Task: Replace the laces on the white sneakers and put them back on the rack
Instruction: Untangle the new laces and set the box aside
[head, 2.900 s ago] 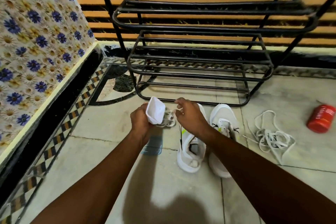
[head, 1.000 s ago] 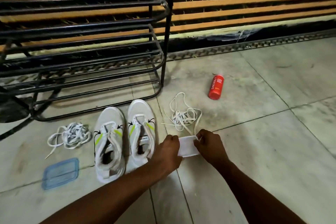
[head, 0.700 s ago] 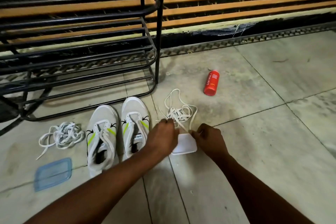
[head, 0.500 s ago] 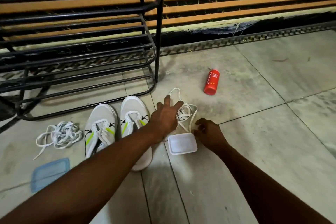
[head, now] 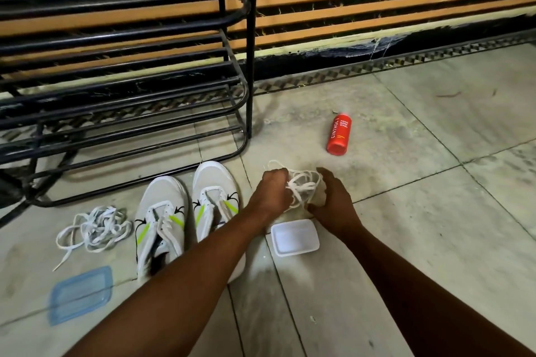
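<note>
Head view, looking down at a tiled floor [head: 406, 240]. Both arms reach forward and converge on a tangle of white laces [head: 303, 185] lying on the floor just right of the shoes. The left forearm [head: 179, 284] runs diagonally up from the lower left, crossing over the heel end of the nearer shoe. The right forearm [head: 420, 293] enters from the lower right.

The left hand [head: 271, 197] is seen knuckles-up, its fingers [head: 275, 180] curled down and closed on the left side of the tangle. The right hand [head: 333, 206] cups the tangle from the right, its fingers bent round the strands and its thumb pointing inward beneath them. Loops of lace show between the two hands and above the left knuckles.

The pair of white sneakers [head: 185, 211] stands side by side, toes toward the black metal shoe rack [head: 124, 72] and just in front of its lowest bars. Their eyelet rows are unlaced, with green and black marks on the uppers. Left of the sneakers lies a second heap of white laces [head: 94, 229]. Nearer the camera is a blue plastic lid [head: 79, 294].

A white rectangular container [head: 294, 237] sits open side up, directly below the hands and apart from them. A red Cinthol body-wash bottle [head: 339, 133] lies on its side beyond the hands, right of the rack's upright.
</note>
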### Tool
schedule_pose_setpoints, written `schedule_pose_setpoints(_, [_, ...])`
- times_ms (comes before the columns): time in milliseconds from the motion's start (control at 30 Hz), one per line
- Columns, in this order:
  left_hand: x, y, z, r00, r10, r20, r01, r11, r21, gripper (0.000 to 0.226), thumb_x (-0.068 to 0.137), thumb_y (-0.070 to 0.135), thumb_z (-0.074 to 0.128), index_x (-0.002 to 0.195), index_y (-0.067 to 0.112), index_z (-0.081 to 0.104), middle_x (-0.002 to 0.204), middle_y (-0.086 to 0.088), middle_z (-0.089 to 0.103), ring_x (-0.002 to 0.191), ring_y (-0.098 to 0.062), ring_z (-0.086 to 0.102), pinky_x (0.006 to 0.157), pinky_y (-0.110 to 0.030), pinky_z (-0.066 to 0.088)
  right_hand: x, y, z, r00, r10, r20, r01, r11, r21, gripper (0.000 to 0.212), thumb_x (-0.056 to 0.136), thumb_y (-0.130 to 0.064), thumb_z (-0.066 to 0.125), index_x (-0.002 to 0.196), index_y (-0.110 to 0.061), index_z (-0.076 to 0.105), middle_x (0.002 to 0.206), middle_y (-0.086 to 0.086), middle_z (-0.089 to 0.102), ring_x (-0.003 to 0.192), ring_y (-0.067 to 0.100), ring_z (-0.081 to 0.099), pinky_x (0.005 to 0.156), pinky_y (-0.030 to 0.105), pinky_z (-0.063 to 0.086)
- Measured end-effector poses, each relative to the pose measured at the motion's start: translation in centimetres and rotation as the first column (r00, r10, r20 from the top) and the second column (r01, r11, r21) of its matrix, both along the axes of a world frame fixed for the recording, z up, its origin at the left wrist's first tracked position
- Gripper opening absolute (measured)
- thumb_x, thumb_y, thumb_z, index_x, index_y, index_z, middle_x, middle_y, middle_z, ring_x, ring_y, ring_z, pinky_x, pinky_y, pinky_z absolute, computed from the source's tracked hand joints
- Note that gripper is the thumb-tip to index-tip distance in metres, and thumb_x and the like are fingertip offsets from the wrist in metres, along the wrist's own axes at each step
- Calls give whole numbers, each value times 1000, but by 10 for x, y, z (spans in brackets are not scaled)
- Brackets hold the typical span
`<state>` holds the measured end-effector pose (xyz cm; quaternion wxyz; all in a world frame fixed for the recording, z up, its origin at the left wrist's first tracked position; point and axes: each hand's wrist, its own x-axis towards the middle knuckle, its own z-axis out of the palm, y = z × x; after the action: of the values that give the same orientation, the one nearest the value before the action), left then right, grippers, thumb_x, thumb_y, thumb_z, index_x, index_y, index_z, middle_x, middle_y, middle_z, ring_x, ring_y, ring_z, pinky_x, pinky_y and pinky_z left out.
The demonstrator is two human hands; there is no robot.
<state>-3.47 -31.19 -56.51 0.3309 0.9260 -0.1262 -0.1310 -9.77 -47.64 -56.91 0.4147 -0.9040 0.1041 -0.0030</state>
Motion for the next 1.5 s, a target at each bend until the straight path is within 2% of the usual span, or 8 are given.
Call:
schedule_pose_setpoints(100, [-6, 0, 26, 999, 23, 42, -15, 982, -187, 13, 82, 8, 69, 94, 13, 70, 89, -6, 71, 78, -18, 64, 65, -25, 47, 9, 3, 14, 997, 29, 75, -33, 997, 65, 78, 71, -12, 83, 141, -28, 51, 120, -6, 62, 110, 10, 59, 97, 25, 45])
schedule_pose_setpoints(267, [-8, 6, 61, 983, 178, 38, -142, 880, -453, 10, 83, 10, 75, 86, 18, 69, 81, 1, 72, 69, -13, 63, 64, -25, 50, 20, 18, 50, 980, 33, 195, -58, 990, 126, 19, 86, -19, 74, 82, -38, 71, 75, -17, 72, 75, -6, 66, 67, 20, 47])
schedule_pose_setpoints(433, [-11, 23, 86, 978, 206, 20, -158, 806, -571, 8, 82, 12, 77, 88, 13, 72, 85, -4, 73, 81, -28, 72, 72, -52, 62, 22, 30, 70, 972, 19, 232, -87, 954, 287, 7, 80, -21, 72, 86, -21, 76, 78, 6, 73, 80, 38, 70, 73, 61, 56])
schedule_pose_setpoints(567, [-21, 29, 96, 971, 237, -41, -214, 771, -600, 16, 80, 15, 82, 91, 9, 73, 87, -8, 74, 85, -32, 72, 77, -57, 61, 10, 33, 103, 982, 88, 169, -140, 935, 326, 17, 70, -21, 77, 81, -9, 72, 77, 20, 71, 75, 38, 71, 70, 54, 60])
schedule_pose_setpoints(800, [-43, 25, 118, 963, 215, -163, -270, 738, -618, 11, 88, -4, 75, 98, -3, 70, 79, -4, 68, 60, -7, 65, 56, -21, 56, -11, 24, 132, 995, 104, 8, -96, 883, 459, 9, 83, 13, 67, 87, 5, 69, 77, 20, 70, 71, 29, 71, 67, 39, 62])
schedule_pose_setpoints(1033, [-53, 26, 43, 922, 232, -309, -335, 878, -340, 39, 54, 39, 82, 86, 22, 68, 80, 0, 75, 79, -24, 74, 77, -46, 62, -24, 16, 85, 970, 99, -222, -107, 994, -27, 11, 70, 1, 64, 74, -6, 71, 64, 10, 72, 58, 21, 73, 57, 30, 61])
schedule_pose_setpoints(1267, [-80, 38, 23, 948, 203, -247, -258, 942, -215, 27, 79, 5, 72, 102, 18, 64, 92, 0, 73, 79, -16, 66, 59, -9, 43, -36, 18, 20, 939, 123, -320, -214, 939, -268, 40, 64, -29, 69, 103, -18, 70, 95, 7, 70, 91, 27, 68, 71, 29, 53])
schedule_pose_setpoints(1500, [-91, 36, 19, 977, 154, -148, -184, 959, -216, 33, 86, 1, 56, 111, 18, 67, 109, -4, 72, 98, -21, 71, 81, -34, 60, -51, 27, 1, 920, 306, -244, -382, 836, -394, 19, 87, -20, 58, 99, -22, 72, 93, 3, 68, 91, 23, 61, 65, 28, 43])
